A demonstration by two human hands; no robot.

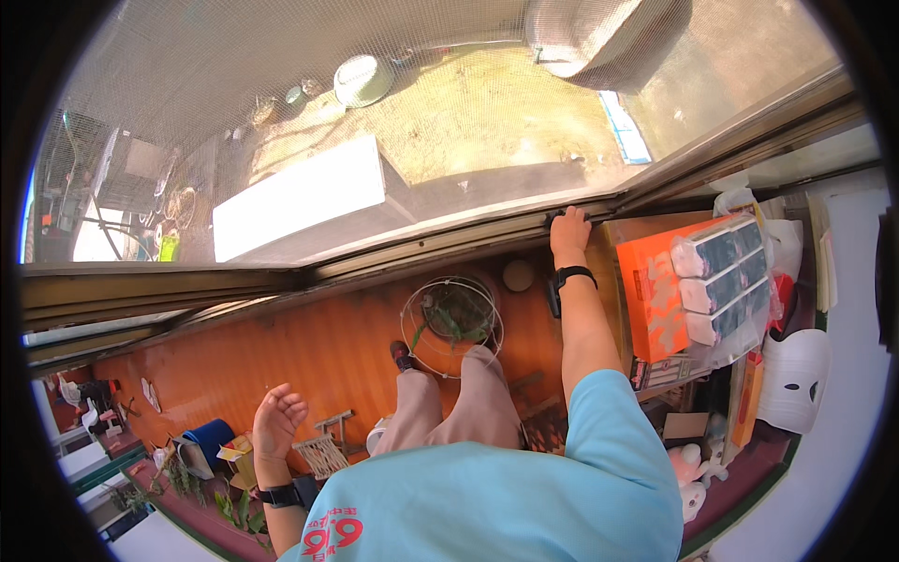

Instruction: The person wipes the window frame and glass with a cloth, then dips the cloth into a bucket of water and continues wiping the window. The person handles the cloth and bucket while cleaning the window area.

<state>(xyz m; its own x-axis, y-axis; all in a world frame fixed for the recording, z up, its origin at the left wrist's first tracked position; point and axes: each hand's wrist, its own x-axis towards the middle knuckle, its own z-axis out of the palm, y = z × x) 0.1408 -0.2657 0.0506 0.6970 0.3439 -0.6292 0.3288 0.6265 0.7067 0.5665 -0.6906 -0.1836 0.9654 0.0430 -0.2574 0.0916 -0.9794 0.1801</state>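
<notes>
My right hand (pixel 570 232) is stretched out to the window track, its fingers on a small dark object (pixel 558 218) at the sill's edge; whether they grip it cannot be told. Black bands circle both wrists. My left hand (pixel 279 421) is raised in the air above the floor, palm up with curled fingers, and holds nothing. Metal window rails (pixel 421 244) run across the view, with a mesh screen (pixel 449 105) beyond them. Below the rails, a potted plant (pixel 456 316) ringed by white hoops stands close to my knees.
To the right are an orange box (pixel 650 295), plastic-wrapped tissue packs (pixel 730 277) and a white basket-like item (pixel 793 379). A small wooden-framed stool (pixel 321 456), a blue bin (pixel 209 439) and leafy plants (pixel 239 513) are at the lower left. Outside the screen lies a white box-like block (pixel 302 197).
</notes>
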